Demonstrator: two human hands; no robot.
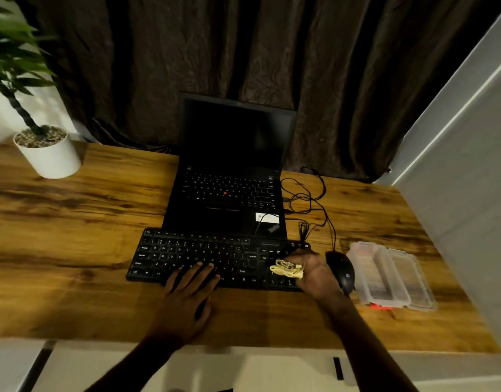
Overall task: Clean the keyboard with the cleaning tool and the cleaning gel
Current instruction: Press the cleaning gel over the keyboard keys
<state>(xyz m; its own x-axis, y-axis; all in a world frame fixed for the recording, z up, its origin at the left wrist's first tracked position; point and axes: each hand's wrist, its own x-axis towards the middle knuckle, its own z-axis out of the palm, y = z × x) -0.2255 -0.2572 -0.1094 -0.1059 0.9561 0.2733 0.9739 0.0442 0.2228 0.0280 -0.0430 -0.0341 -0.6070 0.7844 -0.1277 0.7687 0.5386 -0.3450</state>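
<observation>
A black external keyboard (187, 254) lies on the wooden desk in front of an open laptop. My left hand (187, 295) rests flat on the keyboard's front edge, fingers straight over the lower key rows. My right hand (314, 274) is at the keyboard's right end, over the number pad, and grips a lump of yellow cleaning gel (287, 268). The gel sticks out to the left of my fingers, just above or on the keys; I cannot tell whether it touches them.
A black laptop (229, 193) stands open behind the keyboard. A black mouse (341, 271) lies right beside my right hand, its cables (308, 199) looped behind. A clear plastic case (390, 275) sits further right. A potted plant (45, 151) stands at the back left.
</observation>
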